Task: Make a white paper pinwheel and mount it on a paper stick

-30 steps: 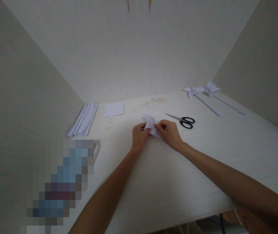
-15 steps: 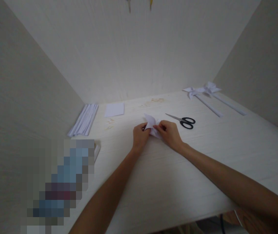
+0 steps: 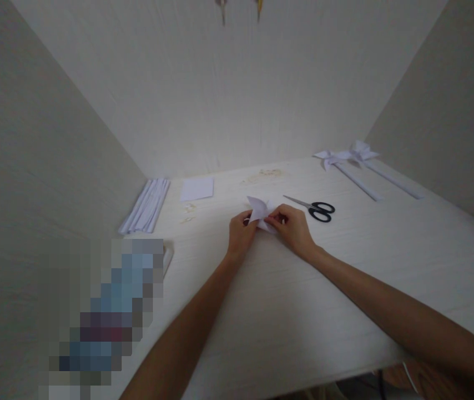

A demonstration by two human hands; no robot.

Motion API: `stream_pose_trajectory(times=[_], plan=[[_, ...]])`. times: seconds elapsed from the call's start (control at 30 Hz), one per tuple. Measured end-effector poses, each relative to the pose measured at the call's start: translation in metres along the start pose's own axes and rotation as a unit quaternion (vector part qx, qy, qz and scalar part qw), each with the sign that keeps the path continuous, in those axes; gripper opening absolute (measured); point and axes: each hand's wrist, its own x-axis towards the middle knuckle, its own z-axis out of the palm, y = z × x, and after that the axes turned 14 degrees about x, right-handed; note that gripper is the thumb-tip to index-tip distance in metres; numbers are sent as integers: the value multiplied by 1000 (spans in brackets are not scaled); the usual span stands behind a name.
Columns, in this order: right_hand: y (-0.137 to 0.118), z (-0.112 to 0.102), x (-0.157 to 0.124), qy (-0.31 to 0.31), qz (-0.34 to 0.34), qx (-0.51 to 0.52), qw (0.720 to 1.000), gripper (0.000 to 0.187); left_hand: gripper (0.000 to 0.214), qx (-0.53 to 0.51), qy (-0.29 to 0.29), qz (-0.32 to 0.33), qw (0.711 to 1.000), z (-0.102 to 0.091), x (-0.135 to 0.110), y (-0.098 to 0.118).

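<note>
At about nine o'clock from the hands, a bundle of white paper strips [image 3: 145,205] is laid along the left wall of the white table [image 3: 287,311]; a flat white sheet [image 3: 196,189] is seen at about eleven o'clock, well apart from the fingers. The left hand [image 3: 240,236] is closed on the left side of a small folded white paper piece [image 3: 261,211], which is held just above the tabletop near its middle; the right hand [image 3: 294,229] is pinched on the same piece from the right, so the two hands are brought together on it, fingertips nearly meeting. The piece is judged very light, thin and easily creased; its points look floppy rather than stiff, and a hard squeeze would likely be printed into it as an unwanted fold. It is best taken at the folded edges, where the layers are doubled, rather than at the loose upstanding tip. At about two o'clock, black-handled scissors [image 3: 316,208] are laid near the right hand, untouched; farther out at two o'clock, finished paper pinwheels [image 3: 347,156] on long strips are set by the right wall.
</note>
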Motion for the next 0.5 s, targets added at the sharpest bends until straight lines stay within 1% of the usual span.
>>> stream_pose_trajectory(times=[0.13, 0.3, 0.4, 0.5], plan=[[2, 1, -1, 5, 8, 26, 1000, 9, 24, -3, 16, 11, 1000, 0, -1, 2], [-1, 2, -3, -12, -5, 58, 998, 10, 22, 7, 67, 40, 997, -1, -4, 3], [-4, 2, -4, -21, -21, 54, 998, 11, 19, 24, 87, 64, 994, -3, -6, 6], [-5, 1, -3, -19, -23, 35, 999, 12, 18, 37, 92, 76, 992, -3, -8, 8]])
